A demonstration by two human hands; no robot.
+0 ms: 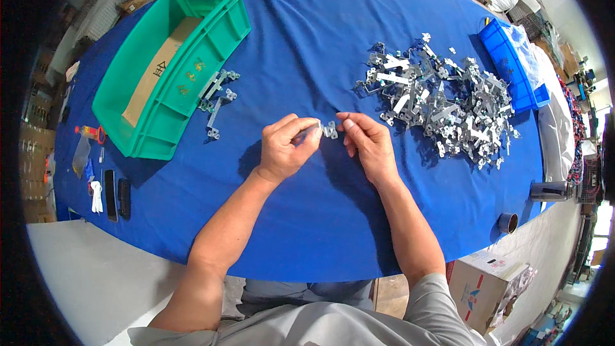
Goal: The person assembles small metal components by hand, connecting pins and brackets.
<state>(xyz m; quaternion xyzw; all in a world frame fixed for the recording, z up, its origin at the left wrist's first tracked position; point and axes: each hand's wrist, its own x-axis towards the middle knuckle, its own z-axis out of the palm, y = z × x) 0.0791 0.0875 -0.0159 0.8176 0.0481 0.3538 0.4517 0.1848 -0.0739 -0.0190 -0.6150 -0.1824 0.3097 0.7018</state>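
Loosely curled, the left hand [286, 147] is closed to a pinch, and a small silvery metal part [330, 131] is gripped between its thumb and forefinger. The part is held above the blue-covered counter [307, 57], between the two hands, with its free end pointed toward the right. By that end the right hand [368, 146] is held with thumb and forefinger narrowly apart and the other fingers bent inward; whether the metal is touched by its fingertips cannot be told. To the right, a broad tangled heap of metal parts [442, 102] is spread over the cloth, bordered at its far right by a blue bin [506, 64] in which clear plastic is seen. To the left, a small group of metal parts [216, 106] is laid just beside a green crate [211, 51], inside which a piece of cardboard [150, 83] is seen. Near the counter's left edge, two dark narrow objects [124, 198] are set side by side; near its right edge, a dark cup-like object [508, 222] is placed.
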